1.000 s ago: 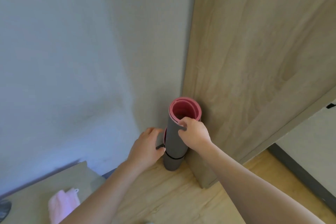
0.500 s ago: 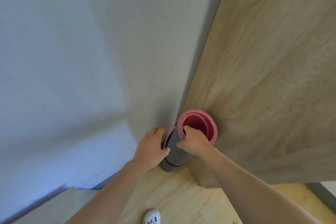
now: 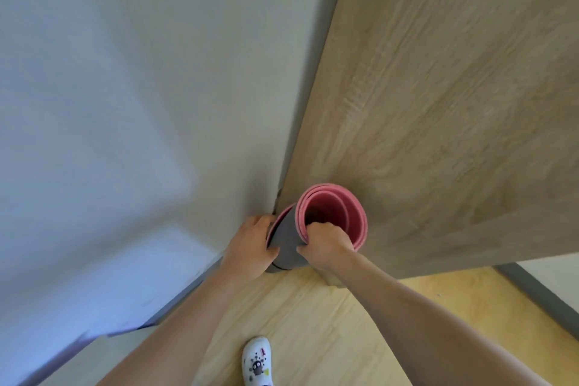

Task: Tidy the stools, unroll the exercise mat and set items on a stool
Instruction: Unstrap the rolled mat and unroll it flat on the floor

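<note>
A rolled exercise mat (image 3: 351, 213), grey outside and pink inside, stands upright in the corner between the white wall and a wooden panel. My left hand (image 3: 250, 247) wraps around the roll's left side. My right hand (image 3: 324, 244) grips the top rim, fingers hooked inside the pink opening. A dark strap circles the roll near its lower end. No stool shows in this view.
A tall wood-grain panel (image 3: 454, 103) rises right behind the mat. The white wall (image 3: 125, 103) fills the left. A pale wooden floor (image 3: 313, 307) lies below, with my white shoe (image 3: 257, 360) on it. A grey skirting board (image 3: 539, 298) runs at the right.
The camera has moved closer and now looks more steeply down. The mat's top looks nearer and larger. Both hands keep their hold. The pink cloth and grey surface at bottom left have left the view.
</note>
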Action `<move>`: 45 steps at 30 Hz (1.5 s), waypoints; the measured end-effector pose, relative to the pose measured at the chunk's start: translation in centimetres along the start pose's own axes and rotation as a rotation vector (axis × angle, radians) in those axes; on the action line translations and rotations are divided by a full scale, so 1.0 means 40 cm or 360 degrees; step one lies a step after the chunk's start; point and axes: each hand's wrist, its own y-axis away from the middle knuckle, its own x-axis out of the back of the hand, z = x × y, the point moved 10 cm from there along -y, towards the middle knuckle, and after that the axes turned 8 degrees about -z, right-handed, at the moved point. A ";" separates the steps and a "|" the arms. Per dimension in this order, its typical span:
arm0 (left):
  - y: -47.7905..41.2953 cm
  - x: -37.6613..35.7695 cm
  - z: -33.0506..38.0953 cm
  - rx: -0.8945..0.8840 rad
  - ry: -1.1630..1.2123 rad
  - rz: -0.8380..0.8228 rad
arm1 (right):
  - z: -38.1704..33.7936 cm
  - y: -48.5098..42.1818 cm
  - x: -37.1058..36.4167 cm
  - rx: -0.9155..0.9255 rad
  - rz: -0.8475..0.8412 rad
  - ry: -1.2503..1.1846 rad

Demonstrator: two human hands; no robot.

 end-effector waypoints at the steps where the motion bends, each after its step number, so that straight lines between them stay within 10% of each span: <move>1: 0.004 -0.006 0.008 -0.0017 0.0011 0.0002 | 0.007 0.013 -0.009 -0.0009 0.0012 0.0004; 20: 0.252 -0.548 0.319 0.0117 0.0011 -0.0384 | 0.474 0.532 -0.061 -0.0325 0.0592 -0.0579; 45: 0.418 -1.399 1.481 -0.0968 -0.0349 -0.0995 | 1.651 1.379 -0.349 -0.1367 0.1426 -0.1251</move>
